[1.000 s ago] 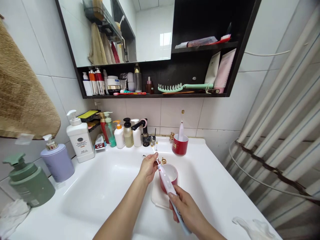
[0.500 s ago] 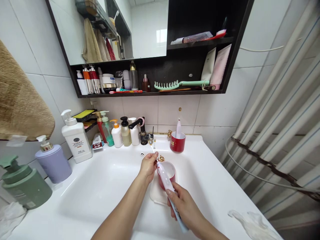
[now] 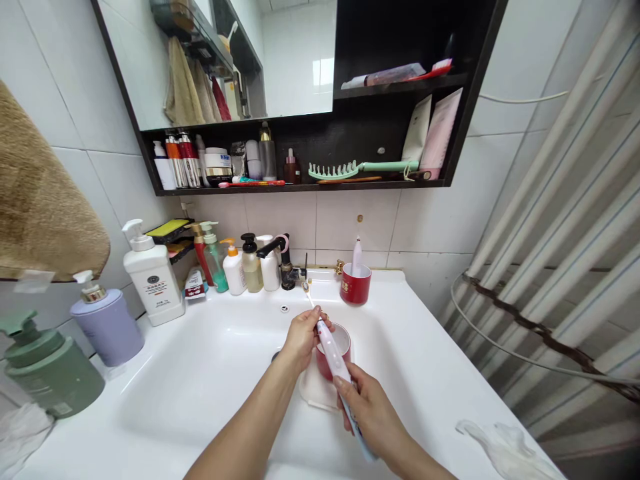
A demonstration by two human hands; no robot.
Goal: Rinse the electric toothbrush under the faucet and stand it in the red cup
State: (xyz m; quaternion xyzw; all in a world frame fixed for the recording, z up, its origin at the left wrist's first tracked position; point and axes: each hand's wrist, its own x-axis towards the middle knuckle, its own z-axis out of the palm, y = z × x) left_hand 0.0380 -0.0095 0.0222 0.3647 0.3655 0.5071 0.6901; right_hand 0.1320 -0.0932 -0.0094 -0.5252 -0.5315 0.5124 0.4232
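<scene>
Across the sink, my right hand [image 3: 367,408] is wrapped round the pale pink and blue handle of an electric toothbrush [image 3: 330,348]. The brush slants up and away, its thin white neck and small head pointing at the tap. Where neck meets handle, the fingers of my left hand [image 3: 302,339] pinch it. Below the brush stands a red cup [image 3: 326,365], partly covered by the handle and my left hand. Under that cup lies a flat whitish piece [image 3: 314,395] in the basin.
A second red cup [image 3: 355,288] holding another pink brush [image 3: 357,257] stands on the sink's back rim. Left of it are the black tap [image 3: 287,267] and several pump bottles. Crumpled tissue [image 3: 503,450] lies at right. A dark cabinet [image 3: 360,140] hangs above.
My left hand has shifted slightly right and turned about the toothbrush neck. The brush head has moved a little to the right. My right hand keeps its hold on the handle.
</scene>
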